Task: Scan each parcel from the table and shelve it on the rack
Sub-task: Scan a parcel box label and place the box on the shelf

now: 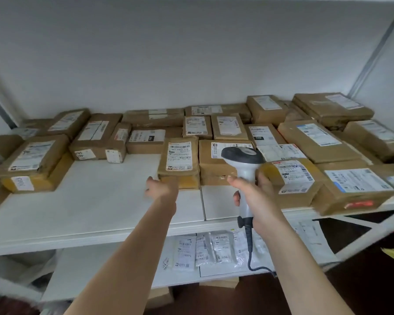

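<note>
Head view looks down on a white rack shelf point(96, 201) crowded with brown parcels. Her left hand point(162, 187) reaches to the front of 1 stacked parcel point(179, 159), fingers against its lower edge; I cannot tell whether they curl round it. Her right hand point(257, 196) grips a grey barcode scanner point(243, 164), its head over the neighbouring parcel point(214, 164).

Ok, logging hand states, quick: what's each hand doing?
Left hand: fingers touching the front parcel; grip cannot be told.
Right hand: holding the scanner.
</note>
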### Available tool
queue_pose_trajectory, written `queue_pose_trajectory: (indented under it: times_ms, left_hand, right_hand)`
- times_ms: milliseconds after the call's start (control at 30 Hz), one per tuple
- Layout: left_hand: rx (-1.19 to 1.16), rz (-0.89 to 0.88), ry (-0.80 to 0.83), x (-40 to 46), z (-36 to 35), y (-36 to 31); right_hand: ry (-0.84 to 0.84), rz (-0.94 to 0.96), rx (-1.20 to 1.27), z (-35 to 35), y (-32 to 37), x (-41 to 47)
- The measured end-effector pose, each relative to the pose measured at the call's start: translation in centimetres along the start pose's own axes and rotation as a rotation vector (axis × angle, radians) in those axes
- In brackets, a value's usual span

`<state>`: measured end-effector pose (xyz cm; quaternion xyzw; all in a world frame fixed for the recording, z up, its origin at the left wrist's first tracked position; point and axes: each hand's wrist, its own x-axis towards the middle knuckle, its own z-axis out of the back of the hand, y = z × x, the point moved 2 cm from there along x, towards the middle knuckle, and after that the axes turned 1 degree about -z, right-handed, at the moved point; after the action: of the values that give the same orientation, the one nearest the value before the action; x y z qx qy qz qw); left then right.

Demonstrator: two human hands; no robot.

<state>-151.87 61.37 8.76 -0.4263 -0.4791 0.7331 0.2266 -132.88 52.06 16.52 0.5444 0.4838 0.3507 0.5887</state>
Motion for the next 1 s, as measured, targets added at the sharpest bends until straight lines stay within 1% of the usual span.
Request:
queue_pose_trajectory:
  times_ms: [67, 100, 167, 267, 367, 467, 533, 633, 700, 800, 867, 1000]
  left_hand:
    - [0.019, -0.087, -0.154, -1.6, -0.1, -0.3]
    - [-0.016, -0.146, -0.184, -2.5, -0.4, -0.4]
    - [-0.125, -0.228, -0.158, -4.5, -1.5, 0.1]
    - [-0.188, -0.307, -0.052, -8.3, -4.3, 0.7]
    - [-0.300, -0.401, 0.107, -12.1, -7.6, 0.7]
    - [-0.248, -0.531, 0.239, -17.0, -11.0, -0.1]
    - [-0.321, -0.612, 0.337, -20.6, -13.4, -0.3]
    - [-0.256, -0.662, 0.460, -26.3, -17.2, 0.1]
    - [-0.265, -0.677, 0.562, -30.4, -20.0, 0.9]
    - [-0.184, -0.632, 0.659, -36.8, -25.6, 3.2]
    - [-0.196, -0.612, 0.743, -41.4, -29.8, 5.4]
    - [-0.128, -0.557, 0.889, -52.4, -37.7, 10.2]
  right_hand:
    - [-0.037, 0.002, 0.032, 1.0, -0.1, -1.3]
    - [-0.051, 0.004, 0.044, 1.5, -0.2, -1.9]
    - [-0.082, 0.002, 0.059, 2.9, -0.4, -3.2]
    - [-0.157, 0.006, 0.086, 5.8, -0.5, -5.0]
    - [-0.240, 0.040, 0.132, 9.4, -0.1, -6.6]
    - [-0.339, 0.054, 0.152, 13.6, 0.7, -7.8]
    - [-0.397, 0.076, 0.178, 16.6, 1.1, -8.5]
    - [-0.503, 0.099, 0.205, 21.8, 1.3, -9.6]
    - [-0.575, 0.104, 0.199, 25.9, 0.9, -10.4]
    - [-0.677, 0.114, 0.216, 33.1, 0.4, -12.0]
    - [-0.742, 0.112, 0.232, 38.7, 0.1, -13.1]
    - [-0.866, 0.117, 0.238, 50.9, -0.2, -16.0]
